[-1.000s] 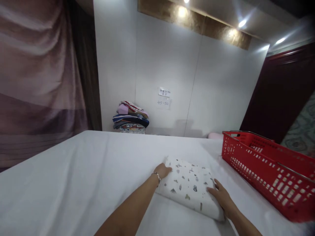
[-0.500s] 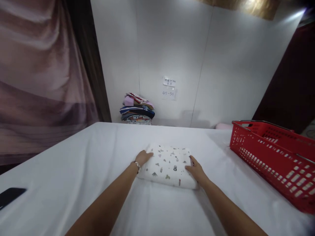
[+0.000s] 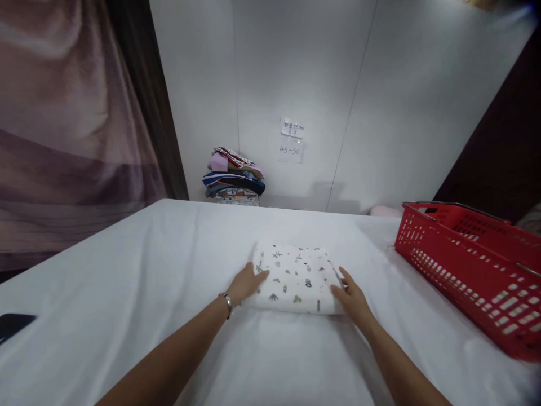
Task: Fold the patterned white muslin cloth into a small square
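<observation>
A folded white cloth (image 3: 291, 279) with small printed plant shapes lies flat on the white-covered table (image 3: 177, 254), straight in front of me. At its left edge is my left hand (image 3: 248, 283), thumb over the top and fingers along the side, wearing a silvery bracelet (image 3: 229, 303). My right hand (image 3: 352, 294) takes the opposite edge, its thumb on the upper face and its fingers bent at the side. The undersides of both grips are hidden.
A red plastic basket (image 3: 465, 276) with metal handles stands at the right. A dark phone-like object (image 3: 14, 325) lies at the left edge. Behind the table rises a stack of folded fabrics (image 3: 234, 177) beside a wall with paper signs (image 3: 291, 149). A pinkish curtain (image 3: 63, 129) hangs at left.
The folded cloth has turned a little, so its front edge now runs nearly level. Both hands have moved with its sides, and the right hand is slightly farther right. The view has shifted slightly.
</observation>
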Tool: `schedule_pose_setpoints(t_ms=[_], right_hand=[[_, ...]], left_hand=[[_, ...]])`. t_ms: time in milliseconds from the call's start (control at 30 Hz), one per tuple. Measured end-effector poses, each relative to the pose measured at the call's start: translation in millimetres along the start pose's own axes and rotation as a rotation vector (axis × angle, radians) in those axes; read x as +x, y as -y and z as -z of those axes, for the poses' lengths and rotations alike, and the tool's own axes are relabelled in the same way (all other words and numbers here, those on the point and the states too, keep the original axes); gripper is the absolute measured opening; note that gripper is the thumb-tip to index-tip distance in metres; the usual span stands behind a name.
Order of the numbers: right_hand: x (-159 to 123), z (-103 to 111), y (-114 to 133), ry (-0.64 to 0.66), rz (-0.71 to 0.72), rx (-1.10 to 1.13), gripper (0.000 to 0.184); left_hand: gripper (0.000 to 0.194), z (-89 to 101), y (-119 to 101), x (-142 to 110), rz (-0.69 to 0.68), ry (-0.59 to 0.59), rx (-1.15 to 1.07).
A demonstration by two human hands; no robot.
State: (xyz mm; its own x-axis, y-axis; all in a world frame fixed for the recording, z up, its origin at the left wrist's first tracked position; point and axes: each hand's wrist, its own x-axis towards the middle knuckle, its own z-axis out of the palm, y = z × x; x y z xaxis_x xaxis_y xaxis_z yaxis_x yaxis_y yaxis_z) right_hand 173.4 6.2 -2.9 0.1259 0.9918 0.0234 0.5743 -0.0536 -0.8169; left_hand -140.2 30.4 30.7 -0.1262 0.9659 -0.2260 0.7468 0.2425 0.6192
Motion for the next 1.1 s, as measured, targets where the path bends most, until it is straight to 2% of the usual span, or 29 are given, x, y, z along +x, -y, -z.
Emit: schedule_pose_setpoints(t_ms=[67,167,267,367,500,667,833,933,1100], right_hand=[[3,7,-11,-0.008,0.000,-0.060,0.064],[9,15,-18,0.061,0.078,-0.221,0.058],[26,17,-7,0.036,0.143,-0.321,0.056],[55,17,12,0.006,0.021,-0.279,0.051],[93,14,22,-0.014,-0.049,-0.226,0.044],[117,7,18,-0.005,-0.061,-0.203,0.045],[128,0,22,0.040,-0.045,-0.202,0.035],[129,-2,25,0.024,-0.033,-0.189,0.027],[127,-2,20,-0.047,-0.033,-0.175,0.034]], left_hand=[[0.062,-7.9,1,-4,-0.046,-0.004,-0.009],[0.069,-8.6,5,-4,-0.051,-0.067,-0.009],[0.073,-0.2,2,3,-0.094,-0.226,0.045],[0.072,1.8,-10,13,-0.207,-0.320,0.155],[0.073,-15.3,-18,22,-0.303,-0.273,0.326],[0.077,-31.3,-9,30,-0.323,-0.204,0.396],[0.074,-30.9,-4,37,-0.364,-0.244,0.432],[0.074,-28.8,-5,37,-0.348,-0.237,0.457],[0.073,-22.2,-15,33,-0.336,-0.280,0.606]])
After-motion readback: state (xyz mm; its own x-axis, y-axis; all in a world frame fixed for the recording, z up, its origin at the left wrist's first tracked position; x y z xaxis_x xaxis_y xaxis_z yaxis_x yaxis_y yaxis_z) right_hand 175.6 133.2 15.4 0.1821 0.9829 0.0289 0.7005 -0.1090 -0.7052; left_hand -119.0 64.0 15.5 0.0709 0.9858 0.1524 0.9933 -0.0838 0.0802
